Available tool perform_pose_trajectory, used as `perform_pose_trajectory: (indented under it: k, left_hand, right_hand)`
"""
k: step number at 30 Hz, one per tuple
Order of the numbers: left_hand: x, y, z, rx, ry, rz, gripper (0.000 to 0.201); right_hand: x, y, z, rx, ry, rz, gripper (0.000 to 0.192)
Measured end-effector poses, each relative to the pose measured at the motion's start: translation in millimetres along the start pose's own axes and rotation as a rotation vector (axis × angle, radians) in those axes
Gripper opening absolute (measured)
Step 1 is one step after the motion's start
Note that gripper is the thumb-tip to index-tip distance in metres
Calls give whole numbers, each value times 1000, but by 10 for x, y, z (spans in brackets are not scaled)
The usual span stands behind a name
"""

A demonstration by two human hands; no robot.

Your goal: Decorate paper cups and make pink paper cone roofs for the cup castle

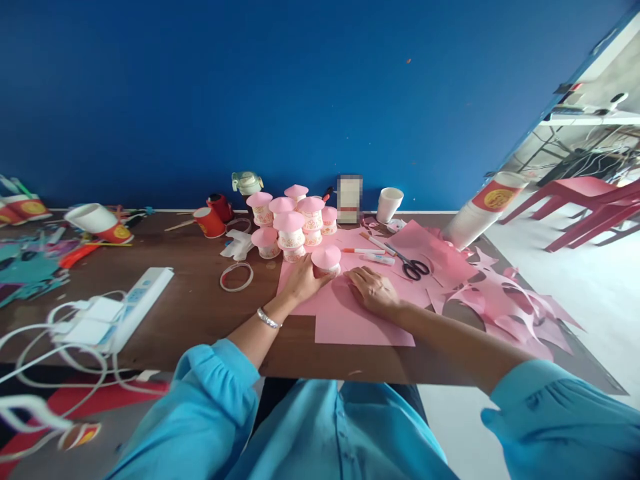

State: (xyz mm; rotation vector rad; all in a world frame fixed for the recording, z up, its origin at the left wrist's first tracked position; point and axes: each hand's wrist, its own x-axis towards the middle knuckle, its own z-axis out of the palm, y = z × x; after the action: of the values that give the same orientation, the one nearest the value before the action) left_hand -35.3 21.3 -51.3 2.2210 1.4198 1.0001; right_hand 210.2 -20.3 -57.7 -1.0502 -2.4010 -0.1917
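My left hand (301, 283) is closed around the side of a small paper-cup house (326, 260) with a pink cone-shaped roof. To its right, my right hand (373, 290) lies on a sheet of pink paper (365, 330), its fingers pointing toward the little house. Several more cup houses (289, 230) with pink cone roofs stand grouped just behind my left hand, some of them stacked. Beyond my right hand lie black scissors (415, 268), an orange-and-white marker (364, 251) and a white tube (378, 259).
Pink paper scraps (500, 303) cover the table's right side near a tall stack of paper cups (485, 207). Tape rolls (237, 277), a red cup (209, 223) and a white power strip (143, 303) with cables are on the left. A blue wall (320, 87) stands behind.
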Motion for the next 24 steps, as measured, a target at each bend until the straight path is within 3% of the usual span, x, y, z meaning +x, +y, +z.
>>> perform_pose_trajectory:
  k: [4,7,10,12,15,19,24]
  left_hand:
    - [0,97,-49,-23,-2,-1,57]
    - [-77,214,-247,-11,0,15,50]
    - [-257,255,-618,12,-34,46,55]
    - [-377,193,-913,32,34,2,59]
    - [-420,-12,-1304,96,179,-188,62]
    - [-159,-300,-1571,125,299,-443,66]
    - [251,-412,-1547,130,305,-415,60]
  right_hand:
    - [49,45,-3,-40,-8,-62,22]
    - [69,65,12,-51,5,-82,21]
    - [56,70,34,-50,19,-85,19]
    - [44,65,46,-48,28,-79,21]
    - [40,55,48,-37,35,-75,22]
    - [52,49,29,-22,28,-77,21]
    - [58,52,38,-25,14,-56,23]
